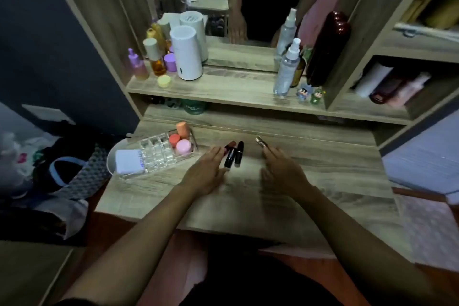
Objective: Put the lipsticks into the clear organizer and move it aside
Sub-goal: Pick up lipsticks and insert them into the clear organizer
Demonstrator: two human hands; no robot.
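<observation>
The clear organizer [155, 154] stands at the left of the wooden dressing table [323, 171], and its small grid cells hold nothing. Three lipsticks lie side by side at the middle: a dark red one [231, 144], a black one [229, 158] and another black one [239, 154]. My left hand [206, 172] lies palm down with fingers apart, its fingertips against the dark red and nearer black lipsticks. A gold lipstick [260, 141] lies further right. My right hand [283, 171], blurred and spread, has its index fingertip at that lipstick's near end.
The organizer's right section holds a pink jar [184, 146], a coral jar [174, 139] and an orange sponge [182, 129]. A white pad [128, 161] rests on a white dish at the table's left edge. The raised shelf [236, 92] behind carries bottles, a white cylinder and sprays.
</observation>
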